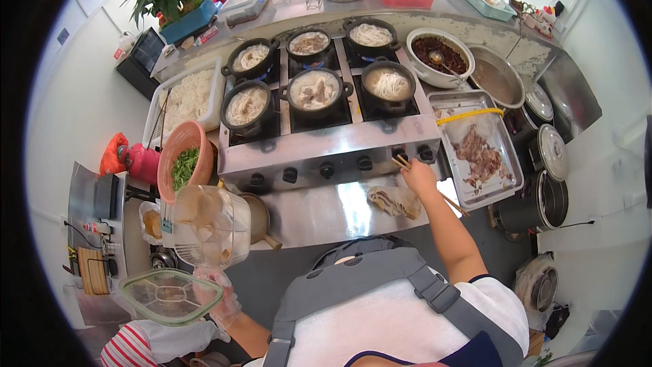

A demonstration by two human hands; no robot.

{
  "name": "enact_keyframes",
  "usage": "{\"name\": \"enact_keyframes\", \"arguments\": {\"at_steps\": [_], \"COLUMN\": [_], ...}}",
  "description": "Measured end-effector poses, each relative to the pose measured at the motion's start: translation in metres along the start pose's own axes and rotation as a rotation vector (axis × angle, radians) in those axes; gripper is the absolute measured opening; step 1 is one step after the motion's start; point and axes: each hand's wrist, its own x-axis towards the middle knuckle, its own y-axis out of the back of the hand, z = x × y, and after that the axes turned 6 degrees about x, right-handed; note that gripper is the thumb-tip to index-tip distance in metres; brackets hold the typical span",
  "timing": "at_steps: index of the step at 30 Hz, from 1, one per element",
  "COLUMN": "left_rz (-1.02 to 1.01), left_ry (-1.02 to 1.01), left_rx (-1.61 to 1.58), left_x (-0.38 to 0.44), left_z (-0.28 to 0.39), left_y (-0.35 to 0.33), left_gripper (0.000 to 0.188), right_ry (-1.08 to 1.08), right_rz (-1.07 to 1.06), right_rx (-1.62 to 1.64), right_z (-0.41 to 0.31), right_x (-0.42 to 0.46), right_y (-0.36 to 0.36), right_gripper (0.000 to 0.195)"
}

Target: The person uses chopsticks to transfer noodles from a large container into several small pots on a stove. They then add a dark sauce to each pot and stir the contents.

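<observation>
My right hand [420, 178] is at the front of the steel gas stove [326, 150], fingers beside a black knob [400, 154]. It holds wooden chopsticks [402, 163] that pass back under the wrist. Below it on the steel ledge lies a clear bag of brownish strips [395, 202]. My left hand [218, 295], in a clear plastic glove, supports a clear lid with a green rim [170, 298]. Just beyond its fingers stands a clear plastic container [211, 224]; contact between them is unclear. Several black pots, including a front-middle pot [314, 90], hold noodles or meat in pale broth.
Left of the stove are a white noodle basket [219, 76] and a pink basket [204, 163] of greens. At right sit a metal tray [514, 173] of cooked meat and a white pot [415, 43] of dark red sauce. Behind my left arm is a person's striped clothing [125, 344].
</observation>
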Motion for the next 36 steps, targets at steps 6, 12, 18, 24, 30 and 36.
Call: {"name": "enact_keyframes", "arguments": {"at_steps": [6,12,18,24,30,36], "left_rz": [-0.044,0.024,0.041,-0.007,0.047,-0.006], "left_ry": [0.070,-0.074,0.179,-0.023,0.069,-0.075], "left_rx": [0.033,-0.092,-0.427,-0.213,-0.372,-0.212], "left_x": [-0.002,-0.001,-0.020,-0.031,-0.026,-0.030], "left_z": [-0.013,0.004,0.000,-0.030,-0.012,-0.035], "left_y": [0.013,0.004,0.014,0.030,0.028,0.044], "left_gripper": [0.024,0.025,0.022,0.016,0.022,0.010], "right_ry": [0.054,0.118,0.065,-0.151,-0.143,-0.051], "right_rz": [0.075,0.149,0.105,-0.004,-0.065,0.039], "right_rx": [-0.079,-0.158,-0.166,0.291,0.311,0.180], "right_z": [-0.004,-0.005,-0.012,0.026,0.027,0.025], "right_x": [0.000,0.012,0.017,0.045,0.042,0.038], "right_y": [-0.007,-0.018,-0.020,-0.043,-0.040,-0.041], "right_gripper": [0.031,0.029,0.032,0.043,0.044,0.043]}}
